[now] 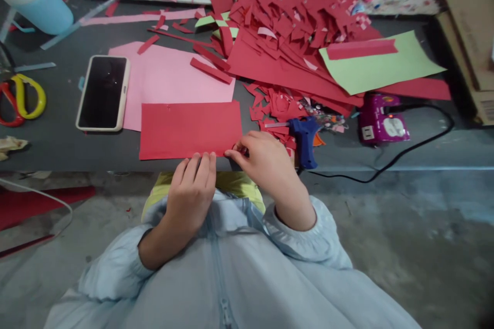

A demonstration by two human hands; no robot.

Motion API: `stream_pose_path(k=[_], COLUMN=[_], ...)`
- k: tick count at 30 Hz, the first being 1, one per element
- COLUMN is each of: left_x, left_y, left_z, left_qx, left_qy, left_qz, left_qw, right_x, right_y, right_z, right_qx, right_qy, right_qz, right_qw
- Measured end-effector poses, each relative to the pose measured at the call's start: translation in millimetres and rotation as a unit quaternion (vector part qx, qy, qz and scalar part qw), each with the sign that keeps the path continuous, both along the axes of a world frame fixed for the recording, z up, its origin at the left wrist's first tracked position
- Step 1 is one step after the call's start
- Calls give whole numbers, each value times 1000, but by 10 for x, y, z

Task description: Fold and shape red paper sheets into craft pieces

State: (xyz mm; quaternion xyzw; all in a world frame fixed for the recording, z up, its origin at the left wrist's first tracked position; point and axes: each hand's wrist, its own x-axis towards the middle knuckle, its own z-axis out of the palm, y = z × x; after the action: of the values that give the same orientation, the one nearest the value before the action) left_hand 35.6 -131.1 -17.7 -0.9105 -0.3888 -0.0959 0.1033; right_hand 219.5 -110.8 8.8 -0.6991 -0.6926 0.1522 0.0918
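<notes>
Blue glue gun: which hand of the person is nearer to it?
Right. The right hand is just left of the blue glue gun, at the near right corner of the red sheet; the left hand is farther left, at the sheet's near edge.

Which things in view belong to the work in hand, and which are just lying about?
Seemingly in use:
red sheet
left hand, fingertips at its near edge
right hand, at its near right corner

Seemingly just lying about, neither hand on them:
phone
scissors
glue gun
purple packet
red scraps
pink sheet
green sheet
</notes>
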Motion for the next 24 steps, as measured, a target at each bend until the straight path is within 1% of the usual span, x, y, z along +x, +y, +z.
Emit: stream_pose_path(k=[7,14,19,24], left_x=[73,82,77,84], left_y=[-21,-70,-108,-126], left_z=[-8,-38,-72,-63], left_qx=[30,84,77,65], left_qy=[5,2,13,19], left_qz=[-4,-9,7,19], left_qw=[1000,996,997,998], right_x=[136,142,105,93], right_y=[-94,-134,-127,-114], right_z=[-9,-44,-32,-27], right_qx=[14,33,31,25], right_qy=[34,52,21,13], right_qz=[-22,-53,-59,-54], right_qw=[999,997,998,998])
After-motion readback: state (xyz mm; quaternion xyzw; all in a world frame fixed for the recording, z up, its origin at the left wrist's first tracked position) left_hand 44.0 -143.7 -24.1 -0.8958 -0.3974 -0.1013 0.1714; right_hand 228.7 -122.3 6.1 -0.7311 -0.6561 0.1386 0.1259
